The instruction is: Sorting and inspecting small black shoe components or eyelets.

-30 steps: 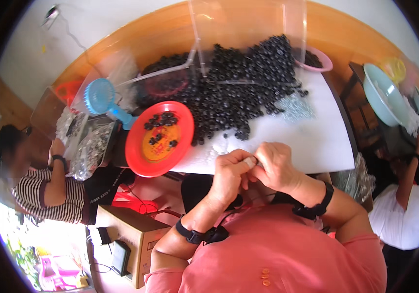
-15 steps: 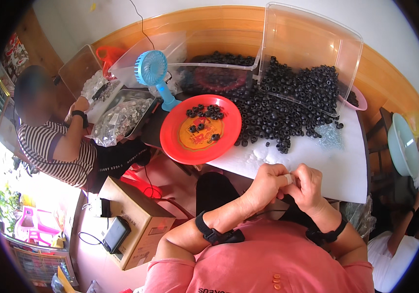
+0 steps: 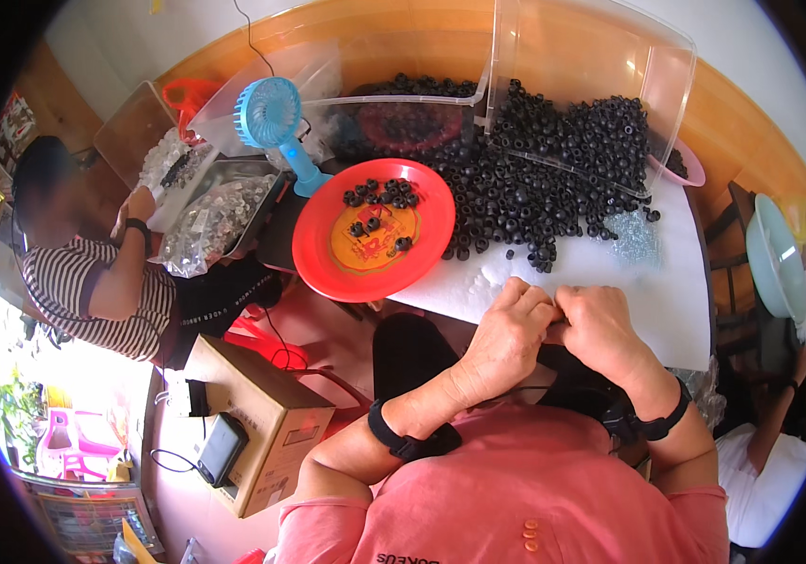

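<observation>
My left hand [image 3: 511, 331] and my right hand [image 3: 598, 325] meet just past the near edge of the white-covered table [image 3: 642, 305]. Fingers on both are curled and pinched together, and whatever lies between them is hidden. Beyond them spreads a heap of small black ring-like parts [image 3: 516, 193], with several at its near edge lying loose on the white. A red plate [image 3: 312, 240] with a yellow centre sits to the left of the heap and carries several assembled-looking black pieces [image 3: 379, 194]. To the heap's right is a scatter of tiny clear bits [image 3: 638, 237].
A clear bin [image 3: 591, 56] lies tipped behind the heap. The blue fan [image 3: 269, 115] stands beyond the plate. At left sits a co-worker [image 3: 107, 282] near a bag of clear parts [image 3: 215, 221]; below is a cardboard box [image 3: 252, 404]. A pale green basin [image 3: 779, 273] stands right.
My hands have shifted slightly, with the right wrist turned and its knuckles now more to the top. The whole view has moved a little, so the table sits higher and further left.
</observation>
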### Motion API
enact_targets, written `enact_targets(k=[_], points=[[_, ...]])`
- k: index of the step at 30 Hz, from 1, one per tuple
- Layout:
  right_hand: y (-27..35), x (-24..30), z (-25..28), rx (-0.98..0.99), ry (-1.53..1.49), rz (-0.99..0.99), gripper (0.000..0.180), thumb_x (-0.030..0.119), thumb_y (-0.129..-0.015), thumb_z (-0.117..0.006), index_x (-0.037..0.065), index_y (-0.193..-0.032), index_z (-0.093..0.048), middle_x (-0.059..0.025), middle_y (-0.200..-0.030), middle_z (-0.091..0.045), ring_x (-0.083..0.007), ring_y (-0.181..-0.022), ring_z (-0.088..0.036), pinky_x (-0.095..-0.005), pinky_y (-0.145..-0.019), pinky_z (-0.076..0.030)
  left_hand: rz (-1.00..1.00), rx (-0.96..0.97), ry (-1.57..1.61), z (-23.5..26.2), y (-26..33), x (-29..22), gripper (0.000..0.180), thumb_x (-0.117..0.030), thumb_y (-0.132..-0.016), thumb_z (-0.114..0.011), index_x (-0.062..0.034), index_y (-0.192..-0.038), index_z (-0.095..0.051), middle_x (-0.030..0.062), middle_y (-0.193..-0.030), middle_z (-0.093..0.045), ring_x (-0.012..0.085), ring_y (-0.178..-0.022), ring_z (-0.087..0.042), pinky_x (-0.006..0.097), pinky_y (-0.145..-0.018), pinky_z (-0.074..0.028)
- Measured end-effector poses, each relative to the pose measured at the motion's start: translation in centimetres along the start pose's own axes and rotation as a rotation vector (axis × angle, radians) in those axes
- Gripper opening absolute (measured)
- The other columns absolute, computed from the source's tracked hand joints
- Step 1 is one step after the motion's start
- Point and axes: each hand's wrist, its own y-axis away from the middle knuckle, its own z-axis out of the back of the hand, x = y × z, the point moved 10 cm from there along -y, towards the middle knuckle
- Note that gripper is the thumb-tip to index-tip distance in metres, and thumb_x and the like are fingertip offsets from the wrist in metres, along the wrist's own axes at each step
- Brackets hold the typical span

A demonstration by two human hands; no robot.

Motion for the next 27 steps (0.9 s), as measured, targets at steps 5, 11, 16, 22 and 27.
enact_targets(k=[5,11,16,22,27], points=[[-0.2,-1.2,0.5,0.04,-0.083,-0.144,0.023,0.02,-0.065,-0.078,0.004,-0.068,-0.062,-0.0171,-0.064,-0.063,-0.036,-0.066,-0.065,-0.046,-0.06,-0.049,-0.009,0.019,0.038,0.1,-0.2,0.1,0.037,0.011,-0.066,-0.062,-0.0015,-0.101,-0.064,0.0103,-0.102,-0.062,0.033,-0.096,-0.054,0.04,-0.083,-0.049],[-0.8,-2.7,-0.2,0.155,-0.322,-0.249,0.017,0.017,-0.067,-0.075,0.003,-0.073,-0.067,-0.0179,-0.078,-0.068,-0.0366,-0.079,-0.065,-0.0448,-0.069,-0.05,-0.007,0.085,0.0,0.0,-1.0,0.2,0.031,0.007,-0.074,-0.061,-0.0017,-0.103,-0.065,0.0113,-0.103,-0.062,0.0332,-0.095,-0.053,0.041,-0.081,-0.048],[-0.3,-3.8,-0.7,0.232,-0.472,-0.282,0.011,0.009,-0.07,-0.069,0.001,-0.077,-0.067,-0.0186,-0.081,-0.067,-0.0368,-0.08,-0.064,-0.0445,-0.07,-0.049,-0.036,0.043,-0.059,-0.4,-1.1,-0.5,0.024,0.004,-0.072,-0.067,-0.0023,-0.095,-0.066,0.0082,-0.095,-0.061,0.0308,-0.088,-0.053,0.04,-0.077,-0.048],[0.4,-3.8,0.2,0.06,-0.393,-0.212,0.008,0.007,-0.073,-0.064,0.002,-0.079,-0.067,-0.018,-0.081,-0.068,-0.0379,-0.079,-0.065,-0.0468,-0.07,-0.05,-0.015,-0.039,-0.153,-1.3,-1.8,-0.2,0.021,0.004,-0.07,-0.069,-0.0041,-0.089,-0.066,0.0065,-0.089,-0.06,0.0292,-0.085,-0.052,0.039,-0.073,-0.047],[0.7,-4.2,0.6,-0.032,-0.308,-0.152,0.006,0.01,-0.076,-0.065,0.005,-0.078,-0.066,-0.0149,-0.071,-0.066,-0.0355,-0.069,-0.065,-0.045,-0.062,-0.049,0.052,-0.009,-0.11,-1.5,-1.8,0.3,0.018,0.003,-0.074,-0.067,-0.004,-0.09,-0.067,0.0063,-0.085,-0.059,0.0275,-0.084,-0.048,0.037,-0.076,-0.044]])
